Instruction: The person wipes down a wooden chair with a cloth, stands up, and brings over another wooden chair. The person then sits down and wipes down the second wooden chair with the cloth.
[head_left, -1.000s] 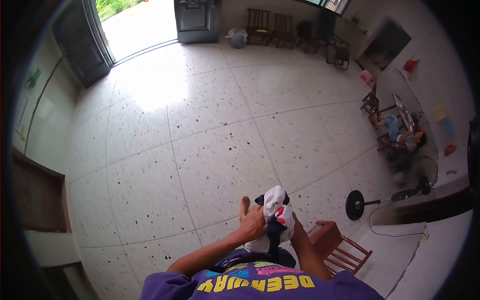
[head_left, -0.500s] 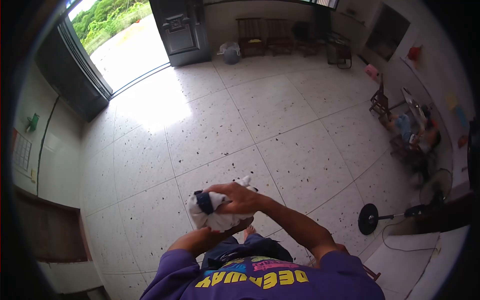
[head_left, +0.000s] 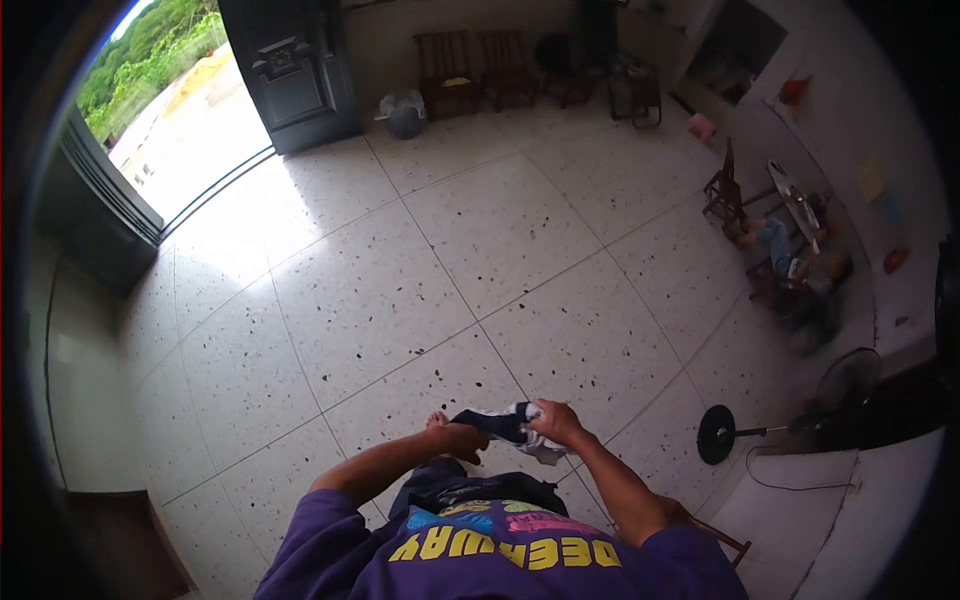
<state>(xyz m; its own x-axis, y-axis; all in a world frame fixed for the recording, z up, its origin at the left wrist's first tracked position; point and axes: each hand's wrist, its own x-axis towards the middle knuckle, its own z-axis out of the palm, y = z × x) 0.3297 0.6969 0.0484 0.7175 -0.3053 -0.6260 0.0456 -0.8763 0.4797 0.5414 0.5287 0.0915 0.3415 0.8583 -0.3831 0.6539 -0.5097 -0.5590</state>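
A white and dark-navy cloth garment (head_left: 512, 424) stretches between my two hands, low in front of my body. My left hand (head_left: 461, 441) is closed on its dark end, with the fingers pointing down. At the other side my right hand (head_left: 558, 423) grips the white end, and a loose white fold hangs below it. The exact kind of garment cannot be made out. A bare foot (head_left: 437, 420) shows just beyond my left hand.
A floor fan (head_left: 716, 434) with a trailing cable stands at the right. Beyond it, a person (head_left: 775, 240) sits by a wooden chair (head_left: 724, 195). Chairs (head_left: 448, 75) and a bagged round item (head_left: 405, 120) line the back wall. A dark door (head_left: 292, 80) stands open at the far left.
The cloth was bunched between both hands; it is now drawn out sideways between them. My hands have moved apart and lower. The room has shifted leftward in view.
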